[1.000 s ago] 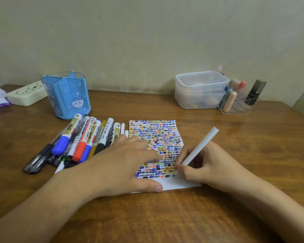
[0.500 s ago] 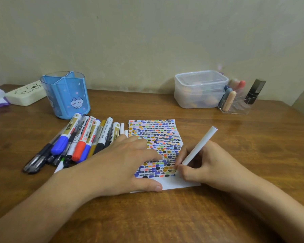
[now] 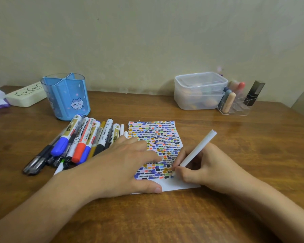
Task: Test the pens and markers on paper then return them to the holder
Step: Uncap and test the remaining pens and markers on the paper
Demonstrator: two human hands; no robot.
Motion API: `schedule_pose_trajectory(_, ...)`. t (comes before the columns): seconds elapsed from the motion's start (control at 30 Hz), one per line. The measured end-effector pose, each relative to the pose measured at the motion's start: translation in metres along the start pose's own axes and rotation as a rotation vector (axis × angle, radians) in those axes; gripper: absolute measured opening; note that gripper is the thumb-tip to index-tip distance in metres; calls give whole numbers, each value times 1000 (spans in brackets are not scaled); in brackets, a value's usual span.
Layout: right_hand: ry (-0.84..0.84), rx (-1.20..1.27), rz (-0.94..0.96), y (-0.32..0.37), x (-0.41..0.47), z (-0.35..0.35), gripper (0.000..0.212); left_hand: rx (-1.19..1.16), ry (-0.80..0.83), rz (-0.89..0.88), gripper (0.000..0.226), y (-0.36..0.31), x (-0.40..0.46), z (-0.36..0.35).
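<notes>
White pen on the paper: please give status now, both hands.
Right hand grips white pen, tip on paper. Left hand flat, pinning paper. Holder empty; markers lie beside paper. Nothing blocking.

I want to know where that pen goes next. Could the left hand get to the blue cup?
Probably yes. The left hand lies flat on the paper, holding nothing, and only low-lying markers sit between it and the blue cup.
</notes>
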State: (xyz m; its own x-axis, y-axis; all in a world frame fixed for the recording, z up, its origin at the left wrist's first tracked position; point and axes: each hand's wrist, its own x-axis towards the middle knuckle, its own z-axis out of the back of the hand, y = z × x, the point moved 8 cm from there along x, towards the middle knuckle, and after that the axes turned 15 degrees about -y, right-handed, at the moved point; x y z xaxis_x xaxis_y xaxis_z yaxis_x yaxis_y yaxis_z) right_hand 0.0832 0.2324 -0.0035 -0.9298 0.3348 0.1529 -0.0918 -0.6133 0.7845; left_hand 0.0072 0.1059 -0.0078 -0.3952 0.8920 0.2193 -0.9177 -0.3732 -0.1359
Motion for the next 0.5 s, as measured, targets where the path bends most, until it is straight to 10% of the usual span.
schedule_pose_trajectory(0.5, 10, -15, -8, 1, -1, 0, 11, -27, -15, 5, 71, -1, -1, 2)
